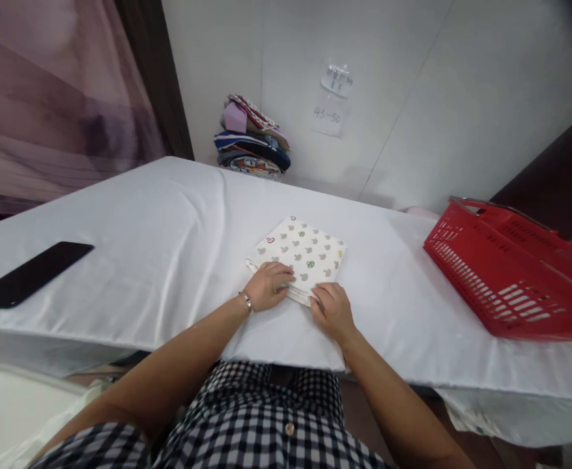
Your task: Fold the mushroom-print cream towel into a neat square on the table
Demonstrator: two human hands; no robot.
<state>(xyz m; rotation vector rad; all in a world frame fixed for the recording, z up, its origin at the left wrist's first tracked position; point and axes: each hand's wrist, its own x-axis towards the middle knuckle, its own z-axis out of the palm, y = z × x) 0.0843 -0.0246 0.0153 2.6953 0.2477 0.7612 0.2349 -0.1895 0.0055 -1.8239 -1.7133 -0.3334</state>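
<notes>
A folded white cloth [301, 249] lies flat on the white-covered table in front of me, printed with small grey mushroom-like shapes and a few red, green and yellow ones. Its layered near edge faces my body. My left hand [268, 285], with a metal bracelet at the wrist, has its fingers curled over the left part of that edge. At the near right corner, my right hand [333, 309] pinches the layers between thumb and fingers. Both thumbs are partly hidden.
On the left of the white tablecloth [134, 260] lies a flat black device [29, 273]. A red plastic basket [515, 273] stands at the right. Folded fabrics [253, 140] are stacked against the wall, near paper notes [328, 117]. A purple curtain [56, 98] hangs at the left.
</notes>
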